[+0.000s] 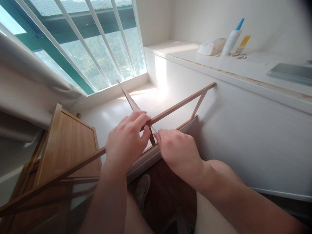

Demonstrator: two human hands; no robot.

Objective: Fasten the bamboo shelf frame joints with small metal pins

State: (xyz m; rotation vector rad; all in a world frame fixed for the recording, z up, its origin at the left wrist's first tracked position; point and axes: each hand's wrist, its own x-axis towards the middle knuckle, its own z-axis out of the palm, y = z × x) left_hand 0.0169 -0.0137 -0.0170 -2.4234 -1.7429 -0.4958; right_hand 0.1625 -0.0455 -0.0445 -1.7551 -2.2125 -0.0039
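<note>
My left hand (126,139) grips the crossing point of two thin wooden rails of a folding wooden frame (180,104). One rail runs from lower left up to the right; another rail (128,96) slants up toward the window. My right hand (177,151) is just right of the joint, its fingers pinched on a small thin metal tool (154,130) whose tip points at the joint. The tool is mostly hidden by my fingers. A slatted wooden panel (68,143) of the same frame lies at the left.
A white raised floor step (117,113) lies below a barred window (97,48) with a curtain (29,84) at left. On the white ledge (219,65) at right stand two tubes (232,39), a bag (212,46) and a flat tablet (290,73). My knees and a shoe (142,188) are below.
</note>
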